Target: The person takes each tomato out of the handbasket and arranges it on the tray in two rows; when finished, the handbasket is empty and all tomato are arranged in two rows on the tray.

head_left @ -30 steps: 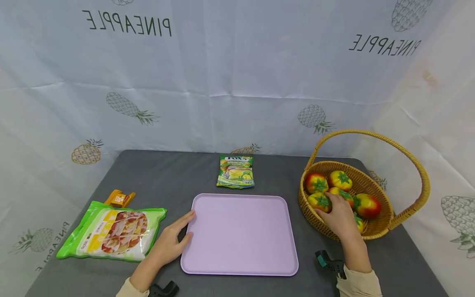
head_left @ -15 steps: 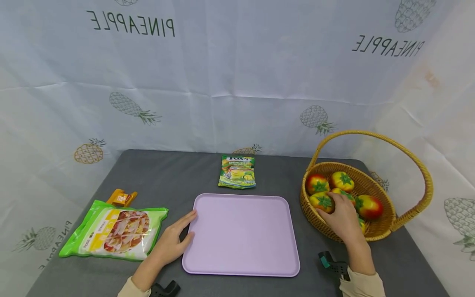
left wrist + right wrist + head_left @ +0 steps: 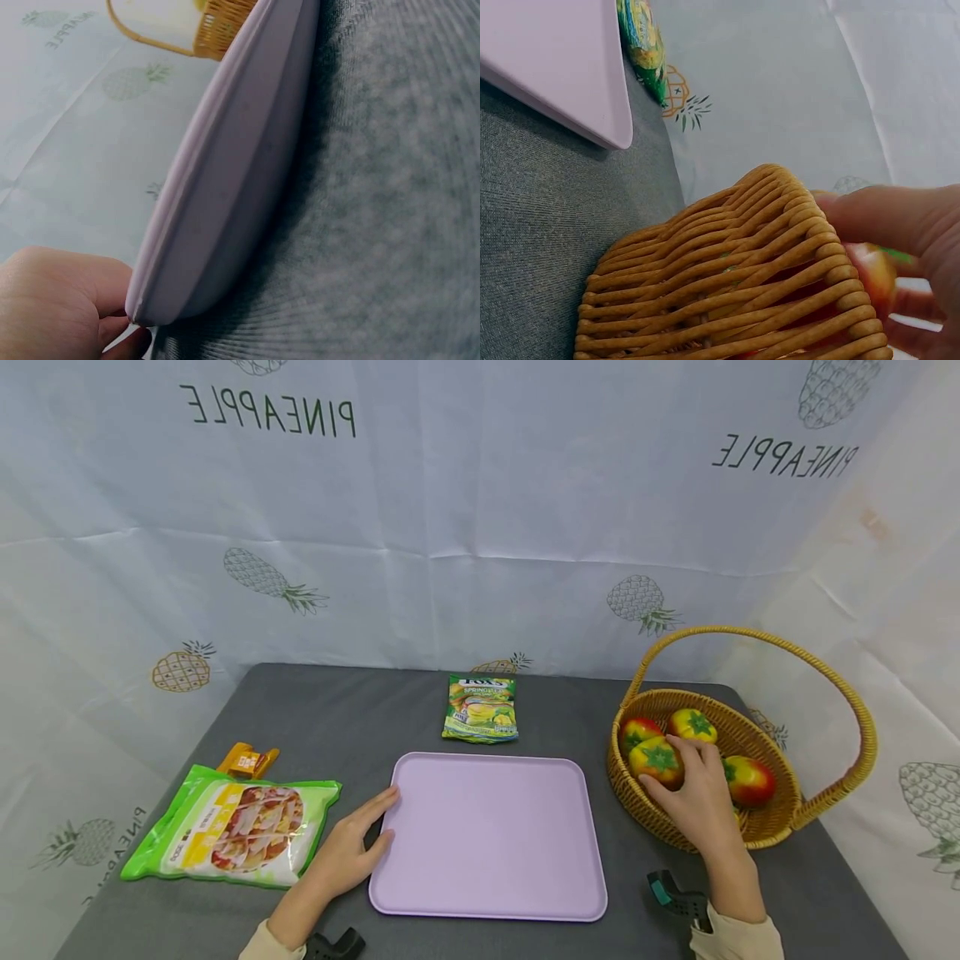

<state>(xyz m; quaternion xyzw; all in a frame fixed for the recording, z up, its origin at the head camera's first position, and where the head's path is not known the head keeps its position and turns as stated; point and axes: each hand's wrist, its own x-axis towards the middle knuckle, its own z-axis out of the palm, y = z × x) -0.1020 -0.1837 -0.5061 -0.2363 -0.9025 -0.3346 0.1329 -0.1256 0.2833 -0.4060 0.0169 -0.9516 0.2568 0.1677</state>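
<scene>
In the head view my right hand (image 3: 697, 793) reaches over the near left rim of a wicker basket (image 3: 630, 802). Its thumb and fingers grip a yellow-orange tomato (image 3: 656, 760) with a green leafy top, raised a little among the others. Several red-and-yellow tomatoes (image 3: 750, 781) lie in the basket, partly behind that hand. From the right wrist, the basket's woven wall (image 3: 727, 277) hides much of the held fruit. My left hand (image 3: 345, 852) touches the left edge of a lilac tray (image 3: 487, 835) with outstretched fingers; in the left wrist view its fingertips meet the tray's rim (image 3: 172, 202).
A green-and-white food bag (image 3: 240, 831) lies left of my left hand, with small orange packets (image 3: 247, 762) behind it. Behind the tray is a green-yellow candy bag (image 3: 480, 708). The basket's tall handle (image 3: 840, 685) arches over the right side. A patterned cloth hangs at the back.
The gripped tomato has risen slightly with my right hand and now covers more of the red one behind it. My left hand stays at the tray's edge.
</scene>
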